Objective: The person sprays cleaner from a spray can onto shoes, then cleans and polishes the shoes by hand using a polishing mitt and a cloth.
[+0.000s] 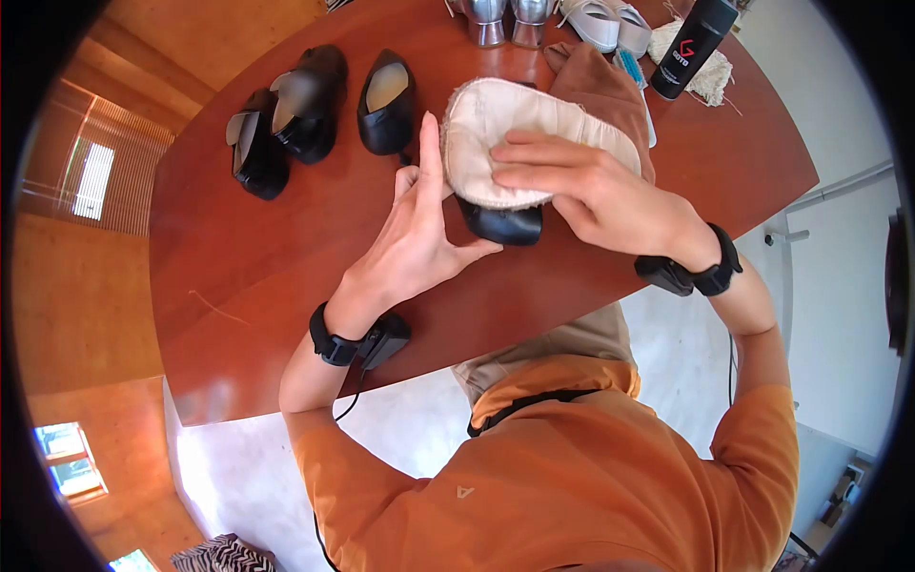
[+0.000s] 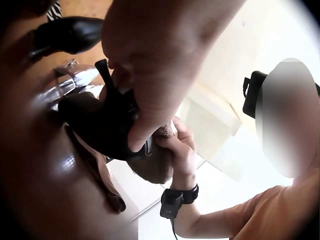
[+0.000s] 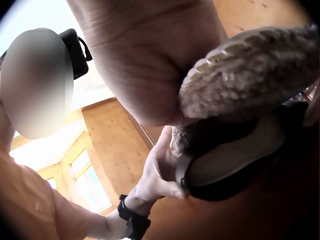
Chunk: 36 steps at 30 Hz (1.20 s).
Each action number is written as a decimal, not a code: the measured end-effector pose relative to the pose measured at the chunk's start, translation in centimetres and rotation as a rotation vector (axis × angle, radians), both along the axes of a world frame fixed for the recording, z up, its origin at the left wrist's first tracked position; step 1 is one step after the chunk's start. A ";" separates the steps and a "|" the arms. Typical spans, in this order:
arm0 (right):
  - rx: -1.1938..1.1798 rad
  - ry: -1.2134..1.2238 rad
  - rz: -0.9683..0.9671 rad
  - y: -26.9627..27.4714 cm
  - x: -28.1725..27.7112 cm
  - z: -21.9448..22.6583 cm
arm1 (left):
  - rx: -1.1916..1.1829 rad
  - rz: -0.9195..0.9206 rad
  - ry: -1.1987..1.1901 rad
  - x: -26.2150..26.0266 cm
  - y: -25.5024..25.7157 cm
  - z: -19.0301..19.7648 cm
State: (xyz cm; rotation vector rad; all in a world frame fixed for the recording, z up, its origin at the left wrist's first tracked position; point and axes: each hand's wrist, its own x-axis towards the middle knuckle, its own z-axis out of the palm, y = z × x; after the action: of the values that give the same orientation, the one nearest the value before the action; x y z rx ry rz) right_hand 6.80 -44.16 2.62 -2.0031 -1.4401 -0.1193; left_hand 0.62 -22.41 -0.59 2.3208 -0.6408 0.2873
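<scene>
My left hand (image 1: 415,234) holds a black high-heeled shoe (image 1: 507,227), its thumb on the near end and its forefinger pointing up. A slim heel (image 2: 106,75) sticks out beside that hand in the left wrist view. My right hand (image 1: 596,186) grips a cream polishing mitt (image 1: 474,143), fingers spread over its padded back, thumb at the woolly underside in the left wrist view. The mitt lies over the shoe and hides most of it from above. From the right wrist, the woolly face (image 3: 240,80) shows close above the shoe's pale insole (image 3: 230,160).
Another black pump (image 1: 386,110) stands left of the mitt, with two black shoes (image 1: 310,100) farther left. Behind are silver shoes (image 1: 488,21), white shoes (image 1: 596,24), a brown cloth (image 1: 596,86), a blue-bristled brush (image 1: 629,67) and a black spray can (image 1: 696,48).
</scene>
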 end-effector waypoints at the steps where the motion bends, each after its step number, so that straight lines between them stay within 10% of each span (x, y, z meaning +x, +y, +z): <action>1: -0.002 -0.002 -0.003 -0.2 -0.3 0.7 | -0.002 -0.003 -0.002 0.2 -0.2 0.1; 19: 0.047 -0.255 -0.172 1.2 -2.3 2.6 | -0.815 0.165 0.153 2.9 -1.7 0.5; 25: 0.173 -0.292 -0.412 0.9 -0.9 3.6 | -1.356 0.015 0.727 3.3 0.1 2.1; 36: 0.138 -0.187 -0.422 2.5 -1.1 0.3 | -1.527 0.073 0.712 3.5 -0.6 3.4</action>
State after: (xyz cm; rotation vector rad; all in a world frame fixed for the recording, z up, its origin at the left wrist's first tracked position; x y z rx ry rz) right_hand 5.75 -41.68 2.93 -2.1954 -1.0613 -0.5849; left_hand 4.10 -22.99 2.84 0.8277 0.1031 -0.0617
